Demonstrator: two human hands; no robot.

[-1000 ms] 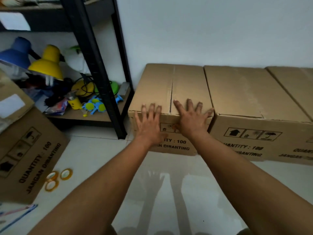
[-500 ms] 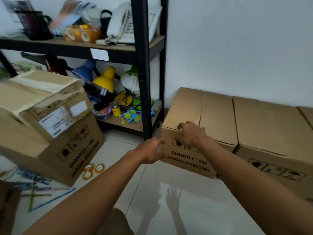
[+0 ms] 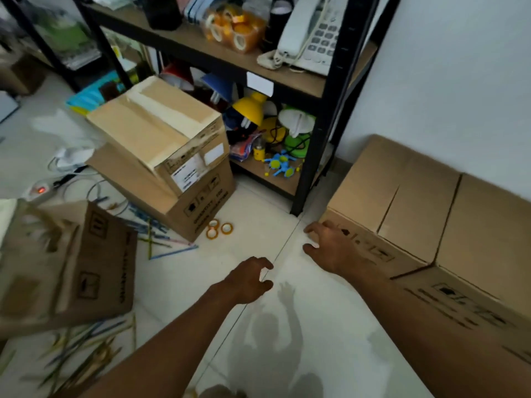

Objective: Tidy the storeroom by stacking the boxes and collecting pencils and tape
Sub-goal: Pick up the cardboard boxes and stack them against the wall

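Left hand point(image 3: 249, 280) above bare floor, fingers loosely curled, empty | right hand point(image 3: 334, 248) fingers spread, empty, before plain brown cardboard box point(image 3: 393, 193) by wall | tilted taped cardboard box point(image 3: 156, 130) atop another, left | three orange tape rolls point(image 3: 219, 228), scattered coloured pencils point(image 3: 161, 239) on floor | judgement: grip tilted box at opposite low corners, lift level.

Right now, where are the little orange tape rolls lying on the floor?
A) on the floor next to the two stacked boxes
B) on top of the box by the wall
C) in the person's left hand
A: the three tape rolls lie on the floor tiles beside the lower of the stacked boxes, and the left hand holds nothing.
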